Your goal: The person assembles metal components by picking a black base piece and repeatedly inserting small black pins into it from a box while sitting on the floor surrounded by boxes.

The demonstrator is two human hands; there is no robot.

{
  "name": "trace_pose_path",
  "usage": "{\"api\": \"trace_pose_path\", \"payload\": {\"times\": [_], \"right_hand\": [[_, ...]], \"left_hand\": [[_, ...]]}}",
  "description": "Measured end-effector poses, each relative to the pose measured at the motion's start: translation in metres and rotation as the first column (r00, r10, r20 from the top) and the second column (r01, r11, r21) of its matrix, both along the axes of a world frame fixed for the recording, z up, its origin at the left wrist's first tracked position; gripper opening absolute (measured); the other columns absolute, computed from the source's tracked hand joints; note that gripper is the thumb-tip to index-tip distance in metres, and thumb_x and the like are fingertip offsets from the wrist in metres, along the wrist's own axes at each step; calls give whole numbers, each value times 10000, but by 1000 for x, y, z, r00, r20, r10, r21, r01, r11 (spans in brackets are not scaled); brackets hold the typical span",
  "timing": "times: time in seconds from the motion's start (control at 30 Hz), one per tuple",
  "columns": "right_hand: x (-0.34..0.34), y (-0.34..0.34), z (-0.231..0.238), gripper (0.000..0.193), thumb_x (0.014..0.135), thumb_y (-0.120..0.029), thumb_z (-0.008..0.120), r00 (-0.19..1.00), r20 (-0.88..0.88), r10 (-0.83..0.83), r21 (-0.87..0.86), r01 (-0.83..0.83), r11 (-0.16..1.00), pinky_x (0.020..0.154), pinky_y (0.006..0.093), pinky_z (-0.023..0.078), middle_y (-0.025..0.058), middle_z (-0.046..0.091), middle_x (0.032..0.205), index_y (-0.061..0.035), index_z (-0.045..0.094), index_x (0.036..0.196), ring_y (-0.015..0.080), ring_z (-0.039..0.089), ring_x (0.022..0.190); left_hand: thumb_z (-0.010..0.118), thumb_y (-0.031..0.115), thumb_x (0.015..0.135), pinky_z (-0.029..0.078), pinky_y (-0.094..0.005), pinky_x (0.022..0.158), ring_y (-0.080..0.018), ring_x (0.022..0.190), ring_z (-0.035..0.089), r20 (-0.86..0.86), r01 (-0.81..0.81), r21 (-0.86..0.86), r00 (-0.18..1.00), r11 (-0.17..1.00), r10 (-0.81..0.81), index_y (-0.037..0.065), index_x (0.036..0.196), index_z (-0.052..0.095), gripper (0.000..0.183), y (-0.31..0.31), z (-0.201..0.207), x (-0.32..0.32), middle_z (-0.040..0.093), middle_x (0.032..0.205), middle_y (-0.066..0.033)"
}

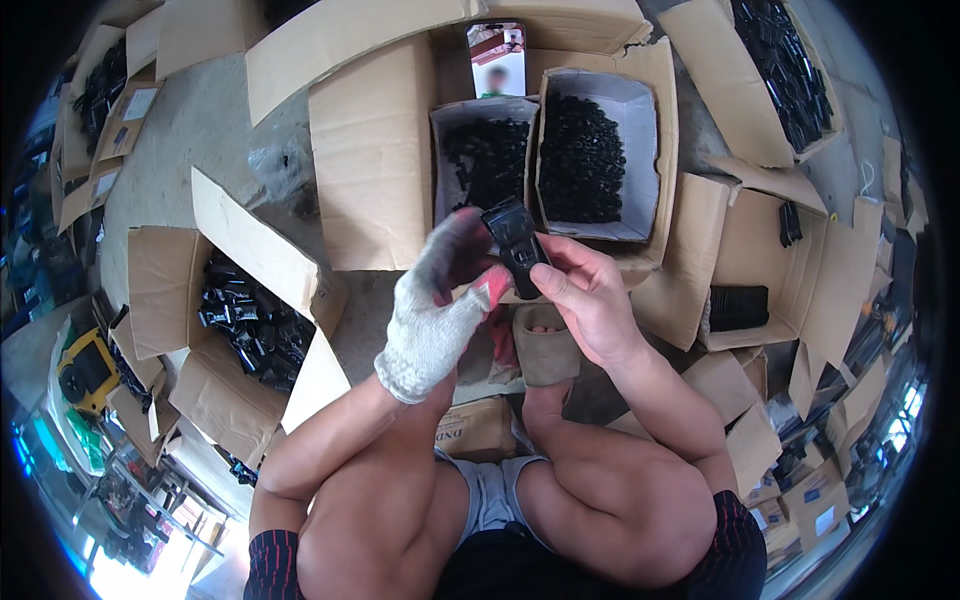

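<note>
A black plastic part [517, 247], long with a broader upper end, is held tilted above the near edge of the middle carton. My right hand [590, 293], bare, pinches its lower end between thumb and fingers. Beside its left edge is my left hand [432, 312], in a pale knit glove with red on the thumb tip. The left thumb and fingers are apart; the fingers are blurred, and whether they touch the part is unclear. Just beyond, small black pieces [488, 160] fill the left inner box, and more black pieces [582, 160] lie in the right inner box.
A phone-like screen [496, 62] stands behind the inner boxes. An open carton [160, 290] of glossy black parts is at left. Another carton [770, 260] at right holds a dark stack. Black parts [785, 75] fill a carton at far right. Clear plastic [280, 165] lies on the floor.
</note>
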State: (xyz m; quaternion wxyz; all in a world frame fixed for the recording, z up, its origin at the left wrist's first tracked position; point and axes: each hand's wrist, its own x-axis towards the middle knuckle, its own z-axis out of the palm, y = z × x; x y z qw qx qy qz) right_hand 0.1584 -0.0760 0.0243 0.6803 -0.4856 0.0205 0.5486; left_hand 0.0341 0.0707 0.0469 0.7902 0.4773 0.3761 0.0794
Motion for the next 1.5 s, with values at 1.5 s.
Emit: {"api": "trace_pose_path", "payload": {"times": [1.5], "right_hand": [[-8,22,2,151,907,7,753,767,607,208,-166,-134,977,825,274,595,82,761,1002,18,703,1049,129,736,927]], "left_hand": [[854,102,846,508,-214,645,-71,833,659,-59,-84,-196,996,977,74,81,1205,600,440,14,-22,-28,695,1008,-12]]}}
